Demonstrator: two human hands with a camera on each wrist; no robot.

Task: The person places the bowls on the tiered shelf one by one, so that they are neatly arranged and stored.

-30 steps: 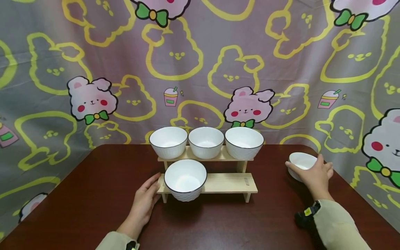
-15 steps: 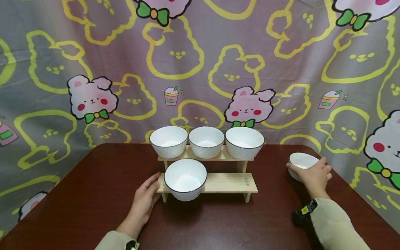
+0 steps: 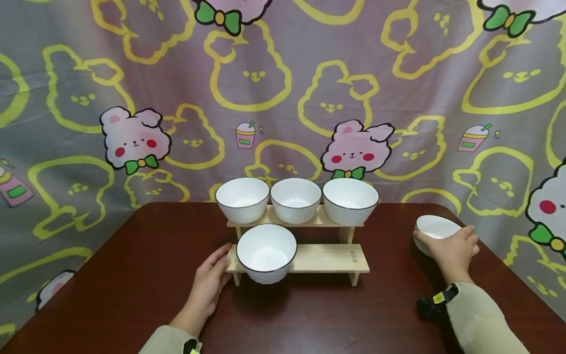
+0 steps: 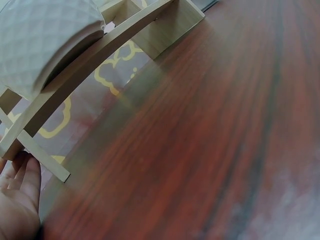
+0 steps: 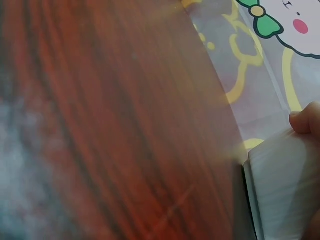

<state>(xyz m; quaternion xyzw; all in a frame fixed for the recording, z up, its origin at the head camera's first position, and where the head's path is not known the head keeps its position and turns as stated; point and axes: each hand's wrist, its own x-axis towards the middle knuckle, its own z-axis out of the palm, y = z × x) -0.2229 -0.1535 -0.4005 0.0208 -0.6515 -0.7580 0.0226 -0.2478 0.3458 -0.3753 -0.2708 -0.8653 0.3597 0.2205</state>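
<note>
At the table's right side my right hand (image 3: pixel 453 250) grips a white bowl (image 3: pixel 435 226), thumb at its near left and fingers at its right. In the right wrist view a thumb (image 5: pixel 307 120) presses the bowl's pale side (image 5: pixel 285 185). My left hand (image 3: pixel 207 282) holds the left end of a two-tier wooden rack (image 3: pixel 325 258); in the left wrist view, its fingers (image 4: pixel 31 177) reach beneath the lower shelf's end. On that shelf's left part sits a dark-rimmed white bowl (image 3: pixel 267 250) with a textured outside (image 4: pixel 45 45).
Three white bowls stand in a row on the upper tier: a left bowl (image 3: pixel 242 199), a middle bowl (image 3: pixel 296 200) and a right bowl (image 3: pixel 351 200). The rack stands on a dark red-brown table (image 3: pixel 146 275). Behind hangs a cartoon-patterned curtain (image 3: pixel 283 88).
The head view has shifted slightly, so the scene sits a little further right. My right fingers lie a bit lower against the bowl. The left hand and rack look unchanged.
</note>
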